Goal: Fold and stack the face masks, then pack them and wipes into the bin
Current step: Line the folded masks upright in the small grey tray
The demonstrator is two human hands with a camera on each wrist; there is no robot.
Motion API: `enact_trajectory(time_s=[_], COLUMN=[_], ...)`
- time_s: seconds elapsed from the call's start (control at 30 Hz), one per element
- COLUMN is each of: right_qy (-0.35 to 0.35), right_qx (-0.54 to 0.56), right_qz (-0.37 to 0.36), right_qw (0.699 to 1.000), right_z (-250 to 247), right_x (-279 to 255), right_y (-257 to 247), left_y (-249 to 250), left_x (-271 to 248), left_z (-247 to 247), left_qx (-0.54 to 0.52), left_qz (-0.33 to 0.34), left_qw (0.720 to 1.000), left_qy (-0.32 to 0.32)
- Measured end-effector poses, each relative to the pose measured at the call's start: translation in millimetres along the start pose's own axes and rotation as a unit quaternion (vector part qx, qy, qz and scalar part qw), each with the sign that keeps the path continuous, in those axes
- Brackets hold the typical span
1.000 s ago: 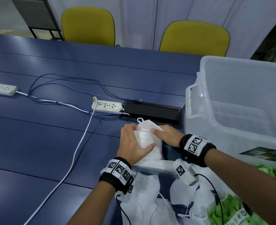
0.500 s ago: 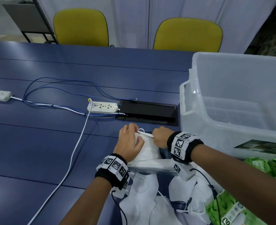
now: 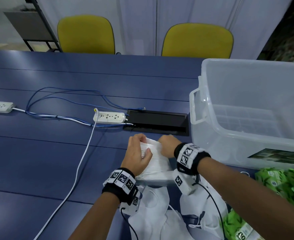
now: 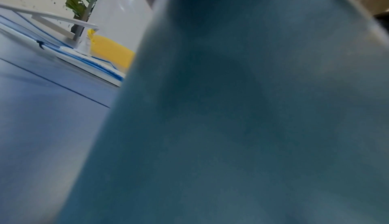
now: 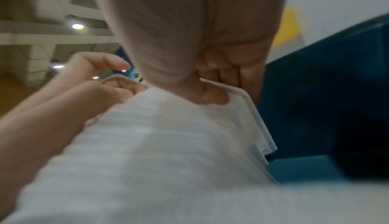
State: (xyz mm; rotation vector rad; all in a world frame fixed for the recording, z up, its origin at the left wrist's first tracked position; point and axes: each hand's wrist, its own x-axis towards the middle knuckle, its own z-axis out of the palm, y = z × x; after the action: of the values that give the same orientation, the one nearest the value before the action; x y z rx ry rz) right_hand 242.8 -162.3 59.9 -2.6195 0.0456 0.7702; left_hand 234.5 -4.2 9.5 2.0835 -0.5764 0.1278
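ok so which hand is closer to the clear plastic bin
The right hand. It grips the stacked masks just left of the bin; the left hand holds the stack's far side, farther from it.

Both hands (image 3: 136,154) close together (fingers (image 3: 166,138) curled)

office mtg room: long blue table (image 3: 59,153), yellow chairs (image 3: 85,34), power strips (image 3: 110,117).
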Motion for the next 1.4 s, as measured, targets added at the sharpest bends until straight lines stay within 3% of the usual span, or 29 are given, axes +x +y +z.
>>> enact_trajectory(time_s=[0.07, 0.1, 0.23, 0.4, 0.63, 0.7, 0.8, 0.9, 1.0, 1.33, 1.4], right_qy=[0.089, 0.101, 0.073, 0.115, 0.048, 0.063, 0.134, 0.042, -0.03, -0.094, -0.075], right_qx=[0.058, 0.089, 0.123, 0.182, 0.107, 0.162, 0.24, 0.15, 0.166, 0.223, 0.286], right_qz=[-0.033, -0.049, -0.082, -0.114, -0.132, -0.109, -0.019, 0.031, 0.057, 0.111, 0.116], right_qw=[0.994, 0.99, 0.986, 0.97, 0.984, 0.979, 0.961, 0.987, 0.984, 0.964, 0.948], right_z=[4, 7, 12, 17, 16, 15, 13, 16, 23, 15, 19], right_x=[-6, -7, -5, 3, 3, 1, -7, -10, -4, 3, 3], right_y=[6, 8, 7, 2, 10, 15, 27, 27, 15, -4, 2], left_y=[-1, -1, -3, -2, -5, -5, -7, -8, -8, -10, -9], left_x=[1, 1, -1, -1, 1, 2, 3, 5, 6, 10, 10], left_z=[1, 1, 3, 5, 3, 3, 2, 3, 3, 4, 5], left_qx=[-0.007, -0.01, -0.013, -0.016, -0.008, -0.012, 0.007, -0.004, -0.036, -0.028, -0.023], left_qz=[-0.006, -0.008, 0.0, 0.009, 0.016, 0.004, 0.008, -0.005, -0.029, -0.035, -0.048], left_qw=[1.0, 1.0, 1.0, 0.999, 0.999, 1.0, 1.0, 1.0, 0.999, 0.999, 0.998], left_qy=[0.002, 0.004, 0.023, 0.038, 0.038, 0.013, -0.006, 0.0, -0.002, -0.028, -0.02])
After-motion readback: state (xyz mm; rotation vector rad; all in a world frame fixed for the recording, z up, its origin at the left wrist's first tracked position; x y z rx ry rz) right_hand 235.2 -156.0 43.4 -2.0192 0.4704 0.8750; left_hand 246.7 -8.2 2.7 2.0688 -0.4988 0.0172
